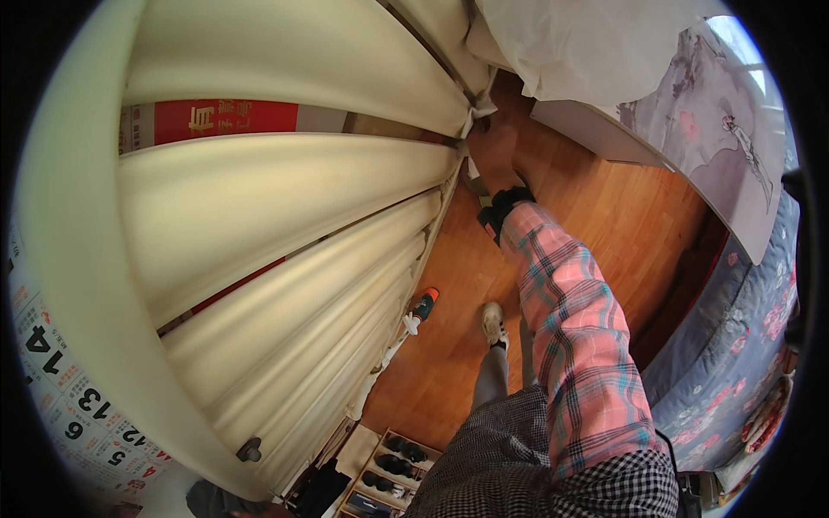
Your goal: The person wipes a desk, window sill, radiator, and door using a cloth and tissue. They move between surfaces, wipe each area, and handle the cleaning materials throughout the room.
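Note:
My right hand (495,152), blurred, reaches out from a pink plaid sleeve with a black band at the wrist. Its fingers are at the edge of a long cream curtain (291,188), beside a bunched white bit of cloth (480,110); whether they grip it cannot be told. The curtain hangs in deep folds across the left half of the view. My left hand is out of view. Below the curtain's edge, a green thing with an orange end (425,304) lies on the wooden floor (447,362). A light shoe with dark stripes (493,324) is on my foot.
Behind the curtain show a red printed panel (227,123) and a calendar sheet (97,414). Shoes stand on a rack (388,434) at the bottom. To the right are a board with a painted figure (712,136), translucent white sheeting (583,45) and blue floral bedding (719,362).

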Tool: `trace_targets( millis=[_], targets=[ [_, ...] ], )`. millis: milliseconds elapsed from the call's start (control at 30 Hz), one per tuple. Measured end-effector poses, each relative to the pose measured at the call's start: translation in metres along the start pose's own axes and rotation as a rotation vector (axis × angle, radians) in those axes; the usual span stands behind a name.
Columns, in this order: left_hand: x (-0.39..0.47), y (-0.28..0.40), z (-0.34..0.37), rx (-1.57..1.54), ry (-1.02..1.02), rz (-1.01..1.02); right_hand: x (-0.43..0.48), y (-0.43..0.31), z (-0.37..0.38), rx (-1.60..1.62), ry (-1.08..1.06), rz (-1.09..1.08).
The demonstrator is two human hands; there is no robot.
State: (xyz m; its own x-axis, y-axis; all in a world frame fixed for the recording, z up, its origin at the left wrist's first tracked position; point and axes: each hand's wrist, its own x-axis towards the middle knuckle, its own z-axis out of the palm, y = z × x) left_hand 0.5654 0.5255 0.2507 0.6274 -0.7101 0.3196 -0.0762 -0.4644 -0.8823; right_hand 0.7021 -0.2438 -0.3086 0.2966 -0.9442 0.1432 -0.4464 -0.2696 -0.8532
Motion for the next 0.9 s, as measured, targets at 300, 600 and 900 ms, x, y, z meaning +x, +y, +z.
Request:
trace_targets(
  millis=[300,600,900],
  targets=[
    [0.003,0.005,0.006,-0.031,0.023,0.008,-0.115,-0.004,-0.04,0.212,-0.427,-0.122],
    [0.002,0.002,0.011,-0.045,0.034,0.027,-0.07,-0.007,-0.051,0.307,-0.195,-0.005],
    [-0.011,-0.007,0.011,-0.064,0.042,0.016,-0.112,-0.024,-0.037,0.237,-0.365,0.176]
  ],
)
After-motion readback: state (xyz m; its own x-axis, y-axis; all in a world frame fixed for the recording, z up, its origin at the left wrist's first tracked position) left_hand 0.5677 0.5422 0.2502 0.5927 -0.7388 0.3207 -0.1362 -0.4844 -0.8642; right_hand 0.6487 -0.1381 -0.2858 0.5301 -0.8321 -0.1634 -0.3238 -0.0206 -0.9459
